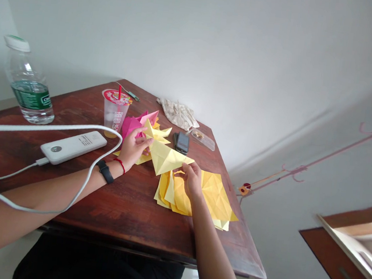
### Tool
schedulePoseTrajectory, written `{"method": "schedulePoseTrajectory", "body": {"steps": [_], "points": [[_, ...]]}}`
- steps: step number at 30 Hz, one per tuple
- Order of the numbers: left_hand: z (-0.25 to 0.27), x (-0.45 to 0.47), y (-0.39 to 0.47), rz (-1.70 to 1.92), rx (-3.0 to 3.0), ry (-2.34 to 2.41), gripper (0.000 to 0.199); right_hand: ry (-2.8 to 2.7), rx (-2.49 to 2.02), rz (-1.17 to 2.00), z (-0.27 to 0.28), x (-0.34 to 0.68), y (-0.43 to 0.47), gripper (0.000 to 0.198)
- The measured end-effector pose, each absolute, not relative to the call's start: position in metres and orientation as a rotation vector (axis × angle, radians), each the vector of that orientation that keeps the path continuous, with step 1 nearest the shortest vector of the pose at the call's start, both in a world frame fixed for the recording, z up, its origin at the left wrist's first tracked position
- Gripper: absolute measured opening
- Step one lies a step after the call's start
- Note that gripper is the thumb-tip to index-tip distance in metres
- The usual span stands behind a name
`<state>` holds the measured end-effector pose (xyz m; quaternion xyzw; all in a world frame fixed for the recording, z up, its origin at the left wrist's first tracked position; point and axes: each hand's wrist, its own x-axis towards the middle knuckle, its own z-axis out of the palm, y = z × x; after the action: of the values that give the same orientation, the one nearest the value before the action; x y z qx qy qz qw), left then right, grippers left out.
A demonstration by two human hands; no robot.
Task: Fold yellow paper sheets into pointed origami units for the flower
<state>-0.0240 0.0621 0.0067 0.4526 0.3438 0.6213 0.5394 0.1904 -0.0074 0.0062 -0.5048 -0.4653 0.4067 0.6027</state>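
A pale yellow folded paper [165, 157] is stretched between my two hands above the dark wooden table [111, 207]. My left hand [133, 146] pinches its left corner, with fingertips partly hidden behind the paper. The right corner is pinched in my right hand [190, 178]. Under and around my right hand lie creased yellow sheets [218, 194] in a loose stack. Just beyond my left hand sit pink folded papers [134, 124], with more pale yellow folded pieces [160, 133] beside them.
A white power bank [74, 147] with a looping white cable [87, 177] lies left, the cable passing over my left forearm. Behind are a water bottle [32, 90], a plastic cup with a straw [115, 111], a dark device [181, 142], a cloth [178, 114] and a clear plastic case [208, 140].
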Motion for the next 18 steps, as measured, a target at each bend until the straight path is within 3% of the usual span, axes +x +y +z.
{"method": "schedulePoseTrajectory", "body": {"steps": [5, 12, 18], "points": [[0.0040, -0.0244, 0.0660, 1.324, 1.052, 0.753, 0.041, -1.034, -1.135, 0.976, 0.0038, 0.1872, -0.0069, 0.017], [0.0038, -0.0238, 0.0616, 1.089, 1.278, 0.838, 0.053, -0.974, -1.094, 0.958, 0.0081, 0.1910, -0.0039, 0.018], [0.0070, -0.0252, 0.0594, 1.081, 1.481, 0.878, 0.050, -0.931, -1.018, 0.979, 0.0119, 0.1930, -0.0028, 0.020]]}}
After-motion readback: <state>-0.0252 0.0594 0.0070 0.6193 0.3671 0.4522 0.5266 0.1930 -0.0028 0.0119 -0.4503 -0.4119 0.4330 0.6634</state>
